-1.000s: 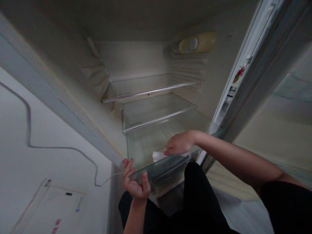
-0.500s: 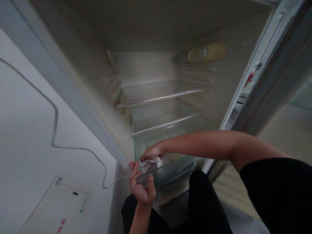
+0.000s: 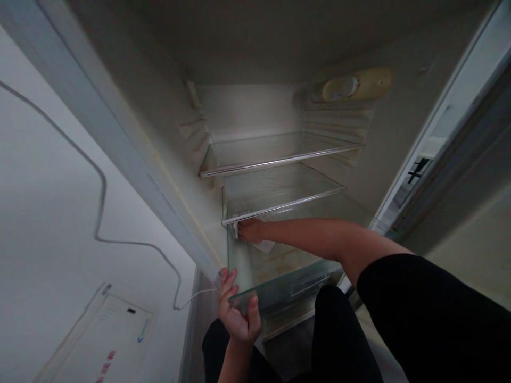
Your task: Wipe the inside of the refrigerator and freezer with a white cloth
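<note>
Inside the open fridge (image 3: 255, 58), low down and toward its left wall, a glass shelf (image 3: 271, 266) is drawn part-way out and tilted, its front edge toward the person and its long axis running left to right across the cabinet. The left hand (image 3: 238, 314) is closed on the front left corner of that pane, fingers over the top and thumb on the edge, propping it. The right hand (image 3: 250, 231) reaches across from the right, deep to the shelf's rear left corner, fingers curled down on a white cloth (image 3: 265, 246) pressed flat to the glass; how tightly it grips cannot be told. So the cloth lies beyond and slightly right of the left hand, directly under the right, which is plainly the nearer one. Just above the right hand sits the rail of a second glass shelf (image 3: 281, 205), with a third (image 3: 279, 159) higher still. A thin cable (image 3: 99, 213) wanders down the wall at the left.
</note>
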A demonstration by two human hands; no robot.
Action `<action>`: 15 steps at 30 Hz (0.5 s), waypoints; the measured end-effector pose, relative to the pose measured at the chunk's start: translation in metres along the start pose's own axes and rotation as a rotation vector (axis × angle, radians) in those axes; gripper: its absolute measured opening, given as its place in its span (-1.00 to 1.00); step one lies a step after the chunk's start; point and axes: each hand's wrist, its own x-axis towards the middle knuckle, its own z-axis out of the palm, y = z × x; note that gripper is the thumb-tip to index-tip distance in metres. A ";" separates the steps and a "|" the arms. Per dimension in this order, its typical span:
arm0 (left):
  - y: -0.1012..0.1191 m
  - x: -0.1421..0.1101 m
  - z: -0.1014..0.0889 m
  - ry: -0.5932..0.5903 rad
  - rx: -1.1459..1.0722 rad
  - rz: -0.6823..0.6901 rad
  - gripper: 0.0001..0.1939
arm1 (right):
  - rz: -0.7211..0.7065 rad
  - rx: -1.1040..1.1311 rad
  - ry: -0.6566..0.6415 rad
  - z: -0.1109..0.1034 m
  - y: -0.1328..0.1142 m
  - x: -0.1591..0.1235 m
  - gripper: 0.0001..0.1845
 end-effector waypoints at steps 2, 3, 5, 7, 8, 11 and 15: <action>0.000 0.000 0.000 -0.007 0.006 -0.012 -0.67 | -0.013 -0.080 -0.074 0.009 0.006 -0.009 -0.29; -0.001 -0.001 0.000 -0.006 0.002 -0.012 -0.66 | -0.005 -0.115 -0.115 0.011 0.011 -0.015 -0.23; -0.001 -0.001 0.000 -0.004 -0.013 0.000 -0.63 | 0.006 -0.169 -0.178 0.011 0.025 -0.027 -0.17; -0.002 -0.001 0.000 0.010 -0.027 0.017 -0.61 | 0.010 -0.188 -0.192 0.005 0.044 -0.043 -0.17; -0.002 -0.001 0.000 0.015 -0.033 0.019 -0.61 | 0.013 -0.193 -0.187 0.001 0.054 -0.053 -0.19; -0.004 -0.003 0.001 0.017 -0.046 0.011 -0.63 | 0.049 -0.126 -0.118 -0.014 0.084 -0.090 -0.33; -0.006 -0.005 0.002 0.011 -0.031 0.012 -0.63 | 0.401 0.090 0.083 -0.035 0.111 -0.141 -0.61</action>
